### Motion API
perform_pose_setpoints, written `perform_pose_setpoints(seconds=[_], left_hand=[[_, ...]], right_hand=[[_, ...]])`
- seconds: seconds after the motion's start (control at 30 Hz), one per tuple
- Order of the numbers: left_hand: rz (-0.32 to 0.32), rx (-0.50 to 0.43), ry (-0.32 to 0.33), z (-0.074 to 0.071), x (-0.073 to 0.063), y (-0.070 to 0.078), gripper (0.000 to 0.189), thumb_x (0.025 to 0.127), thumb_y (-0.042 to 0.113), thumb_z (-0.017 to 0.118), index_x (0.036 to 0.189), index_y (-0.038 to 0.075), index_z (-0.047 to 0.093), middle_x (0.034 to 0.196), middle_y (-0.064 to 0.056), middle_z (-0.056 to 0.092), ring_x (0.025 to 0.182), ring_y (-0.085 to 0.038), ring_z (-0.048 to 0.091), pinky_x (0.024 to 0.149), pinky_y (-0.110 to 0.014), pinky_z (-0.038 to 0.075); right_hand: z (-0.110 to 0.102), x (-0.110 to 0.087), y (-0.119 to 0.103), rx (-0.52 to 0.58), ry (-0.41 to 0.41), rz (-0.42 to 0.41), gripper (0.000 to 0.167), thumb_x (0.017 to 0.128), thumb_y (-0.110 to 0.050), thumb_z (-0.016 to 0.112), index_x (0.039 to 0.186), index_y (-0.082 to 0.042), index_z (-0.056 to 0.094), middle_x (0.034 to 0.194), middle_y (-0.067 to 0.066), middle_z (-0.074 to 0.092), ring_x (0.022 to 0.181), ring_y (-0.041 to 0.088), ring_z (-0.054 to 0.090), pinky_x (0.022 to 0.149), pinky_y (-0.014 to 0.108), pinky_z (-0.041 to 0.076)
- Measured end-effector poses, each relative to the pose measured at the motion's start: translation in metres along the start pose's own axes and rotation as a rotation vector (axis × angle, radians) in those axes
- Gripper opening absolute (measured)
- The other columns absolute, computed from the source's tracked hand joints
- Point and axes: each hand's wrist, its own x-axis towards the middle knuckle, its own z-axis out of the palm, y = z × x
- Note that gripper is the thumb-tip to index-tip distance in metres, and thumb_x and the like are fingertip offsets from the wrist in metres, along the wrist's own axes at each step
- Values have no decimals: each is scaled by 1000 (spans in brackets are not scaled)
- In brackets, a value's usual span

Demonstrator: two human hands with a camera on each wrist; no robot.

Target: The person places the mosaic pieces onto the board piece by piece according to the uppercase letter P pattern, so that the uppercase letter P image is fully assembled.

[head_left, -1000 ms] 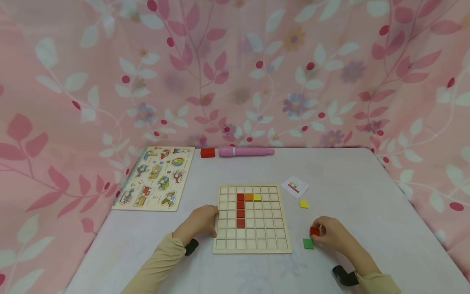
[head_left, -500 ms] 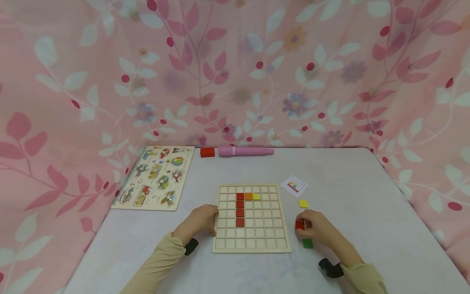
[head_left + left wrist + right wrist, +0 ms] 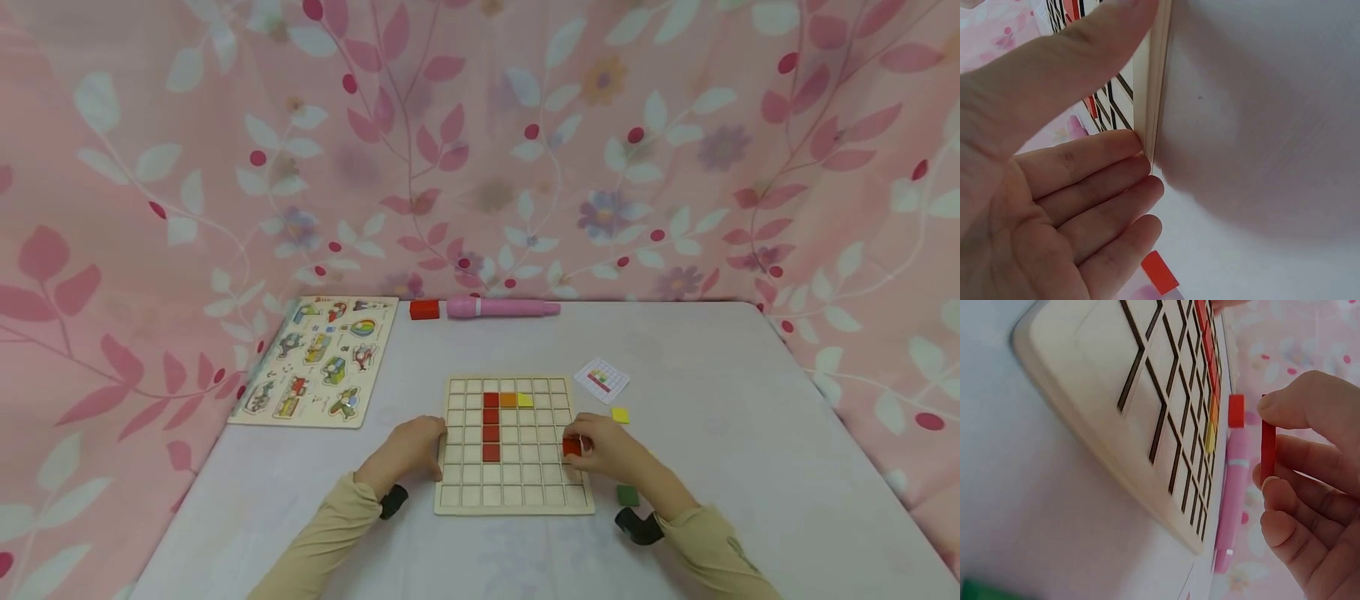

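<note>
My right hand [image 3: 617,454] pinches a red square tile [image 3: 572,447] between thumb and fingers, above the right edge of the wooden grid board [image 3: 529,498]. In the right wrist view, that red tile [image 3: 1268,444] stands edge-on between thumb and fingertips. My left hand [image 3: 407,450] rests at the board's left edge; in the left wrist view its straight fingers [image 3: 1100,140] touch the board's side. On the board lie a column of several red tiles [image 3: 491,433], an orange tile [image 3: 508,401] and a yellow piece [image 3: 525,401] with one cut corner.
Right of the board lie a pattern card [image 3: 602,381], a yellow tile [image 3: 620,415] and a green tile [image 3: 627,496]. Along the back are a red block [image 3: 424,310] and a pink marker-like stick [image 3: 502,308]. A picture puzzle board [image 3: 318,367] lies at back left.
My right hand has carried the red tile leftward, from beside the green tile to above the board's right edge. The left hand has stayed at the left edge.
</note>
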Motion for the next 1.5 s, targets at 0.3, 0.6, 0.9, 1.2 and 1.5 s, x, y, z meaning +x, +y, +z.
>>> perform_pose_setpoints(seconds=[0.3, 0.6, 0.9, 1.2, 1.5], left_hand=[[-5, 1, -17, 1, 1, -1, 57, 48, 19, 88, 96, 2, 61, 89, -4, 59, 84, -21, 56, 72, -35, 46], [-20, -8, -12, -2, 2, 1, 52, 47, 17, 88, 89, 4, 60, 77, 1, 54, 73, -15, 53, 65, -32, 46], [-32, -27, -15, 0, 2, 0, 53, 46, 17, 88, 89, 4, 61, 78, 1, 55, 72, -14, 52, 65, -32, 46], [-24, -42, -14, 2, 2, -1, 52, 46, 17, 88, 89, 4, 60, 78, 1, 55, 73, -16, 52, 67, -33, 45], [4, -37, 9, 0, 0, 0, 53, 46, 16, 88, 89, 3, 60, 79, 0, 55, 75, -17, 53, 67, -34, 45]], right_hand=[[12, 19, -17, -1, -39, -61, 20, 72, -10, 71, 88, -1, 64, 77, -2, 50, 64, 16, 48, 53, 19, 40], [25, 42, -35, 11, -49, -108, 17, 72, -9, 71, 86, -3, 64, 75, -2, 49, 63, 15, 48, 53, 17, 40], [47, 53, -43, 33, -104, -120, 15, 67, -8, 70, 79, -7, 62, 71, -4, 47, 61, 5, 41, 51, 15, 37], [68, 52, -47, 51, -143, -21, 7, 70, -5, 66, 74, -9, 60, 69, -7, 44, 63, 7, 41, 54, 17, 37], [74, 53, -50, 41, -137, 33, 5, 74, -9, 68, 79, -8, 67, 73, -9, 47, 65, 7, 42, 58, 16, 39]])
